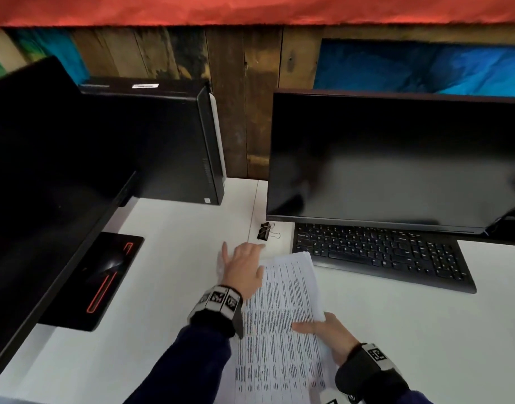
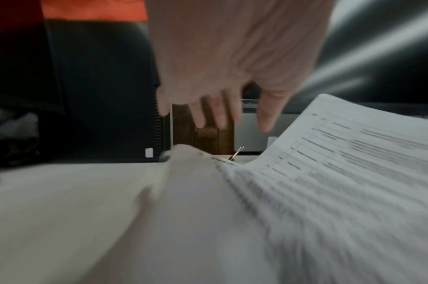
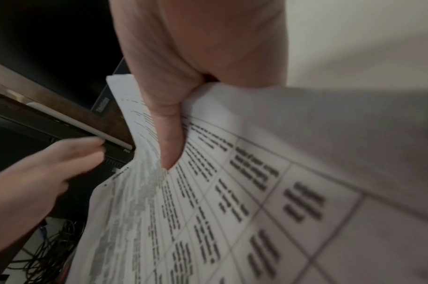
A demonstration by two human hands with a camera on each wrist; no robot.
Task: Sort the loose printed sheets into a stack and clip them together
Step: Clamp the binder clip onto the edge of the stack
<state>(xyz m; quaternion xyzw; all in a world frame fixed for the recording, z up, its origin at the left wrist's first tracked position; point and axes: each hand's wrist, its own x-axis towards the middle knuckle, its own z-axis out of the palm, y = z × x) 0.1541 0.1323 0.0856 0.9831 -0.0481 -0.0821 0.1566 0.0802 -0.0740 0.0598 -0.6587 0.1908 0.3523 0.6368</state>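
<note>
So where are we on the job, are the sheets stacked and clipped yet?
Stacked: the printed sheets look gathered into one stack, gripped by the right hand with its thumb on top. In hand: the left hand, fingers spread, reaches toward the binder clip lying on the desk. Left: pick it up and clip the stack.

1. The left hand (image 2: 232,57) is seen spread, fingers (image 2: 266,119) straight, nothing held.
2. Printed sheets (image 2: 329,182) are curved upward at right, blurred.
3. A metal clip handle (image 2: 237,152) is glimpsed beyond them on the desk (image 2: 62,192).
</note>
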